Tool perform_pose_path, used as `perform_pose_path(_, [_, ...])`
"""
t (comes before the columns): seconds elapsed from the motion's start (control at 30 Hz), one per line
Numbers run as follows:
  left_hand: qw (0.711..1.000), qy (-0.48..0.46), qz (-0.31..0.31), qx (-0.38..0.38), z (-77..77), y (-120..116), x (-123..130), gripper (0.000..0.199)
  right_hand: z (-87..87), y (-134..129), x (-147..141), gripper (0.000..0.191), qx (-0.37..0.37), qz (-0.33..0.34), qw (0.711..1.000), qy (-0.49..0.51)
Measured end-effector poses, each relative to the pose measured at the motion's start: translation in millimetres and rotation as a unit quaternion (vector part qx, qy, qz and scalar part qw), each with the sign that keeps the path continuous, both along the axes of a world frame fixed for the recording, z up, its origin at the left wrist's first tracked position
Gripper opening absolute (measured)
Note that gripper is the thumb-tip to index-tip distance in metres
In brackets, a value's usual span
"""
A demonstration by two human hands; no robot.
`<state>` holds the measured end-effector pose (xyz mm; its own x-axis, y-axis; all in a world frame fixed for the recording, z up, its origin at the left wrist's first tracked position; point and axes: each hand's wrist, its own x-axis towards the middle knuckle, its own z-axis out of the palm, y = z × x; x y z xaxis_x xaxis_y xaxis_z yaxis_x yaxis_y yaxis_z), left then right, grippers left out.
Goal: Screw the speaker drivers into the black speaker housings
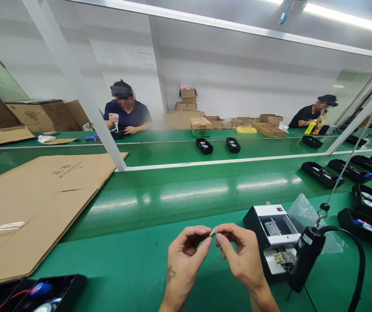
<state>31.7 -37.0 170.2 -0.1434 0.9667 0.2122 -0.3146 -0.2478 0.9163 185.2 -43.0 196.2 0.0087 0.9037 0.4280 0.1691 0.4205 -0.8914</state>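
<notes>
My left hand [189, 255] and my right hand [239, 255] meet above the green bench, each with thumb and forefinger pinched. Between their fingertips is a tiny silvery metal piece [212, 233], too small to name. Both hands touch it, one from each side. To the right of my right hand stands a black and white machine [275, 232] with a metal fixture at its front. A black electric screwdriver [307, 255] hangs from a cord in front of that machine.
A flat cardboard sheet [52, 190] covers the left side. Black speaker-like housings with wires [51, 294] lie at lower left, and several more [322, 173] at right. A clear plastic bag [302, 208] lies behind the screwdriver. Across the belt, a person [127, 108] works.
</notes>
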Motion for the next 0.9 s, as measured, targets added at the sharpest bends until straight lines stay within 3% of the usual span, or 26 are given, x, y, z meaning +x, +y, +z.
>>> perform_pose_path(0.13, [0.998, 0.056, -0.007, 0.018, 5.1, 0.4, -2.6, 0.031, 1.5, 1.3, -2.0, 0.019, -0.033, 0.017, 0.998, 0.05])
perform_pose_path(0.37, [0.993, 0.097, -0.056, 0.032, 23.4, 0.8, -9.9, 0.016, 2.6, 2.6, -1.6, 0.024, -0.137, 0.064, 0.981, 0.121])
perform_pose_path(0.57, [0.992, 0.109, -0.05, 0.042, 23.6, 0.8, -10.2, 0.015, -1.0, 3.6, 0.0, 0.019, -0.121, 0.084, 0.98, 0.135])
perform_pose_path(0.73, [0.985, 0.147, 0.017, 0.091, 23.1, -1.4, -9.4, 0.012, -0.3, 5.5, 3.9, 0.014, -0.039, 0.099, 0.99, 0.098])
perform_pose_path(0.9, [0.948, 0.238, 0.108, 0.183, 19.4, -5.3, -8.9, 0.009, 4.0, 5.7, 8.5, 0.025, 0.003, 0.101, 0.992, 0.07])
